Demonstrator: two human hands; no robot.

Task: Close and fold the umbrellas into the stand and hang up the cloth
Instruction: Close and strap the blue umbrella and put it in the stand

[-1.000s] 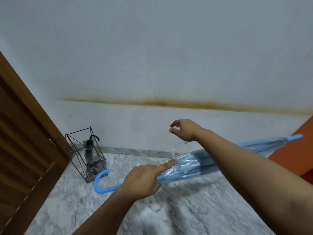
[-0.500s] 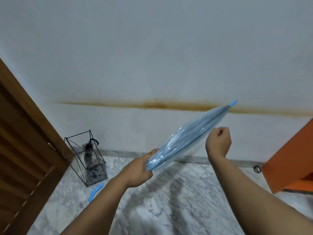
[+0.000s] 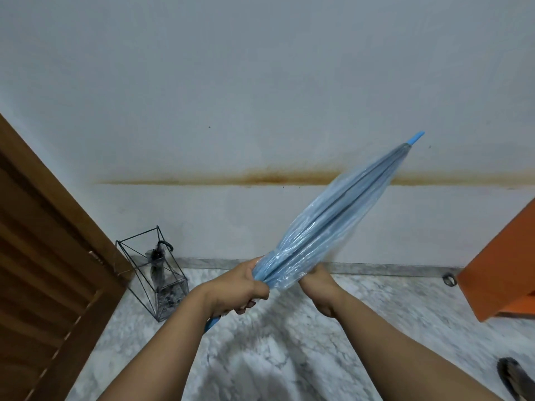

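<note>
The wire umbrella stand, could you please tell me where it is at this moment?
In the head view, the wire umbrella stand sits on the marble floor at lower left, against the wall beside the wooden door, holding a dark umbrella.

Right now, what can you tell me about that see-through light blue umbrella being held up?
The see-through light blue umbrella is closed, its glossy plastic-looking canopy gathered loosely around dark ribs. It slants up to the right before the white wall, its solid blue tip highest. The left hand grips it near the canopy's lower end; the right hand touches the folds from beneath. A bit of blue handle shows below the left hand. It is not yet in the stand.
</note>
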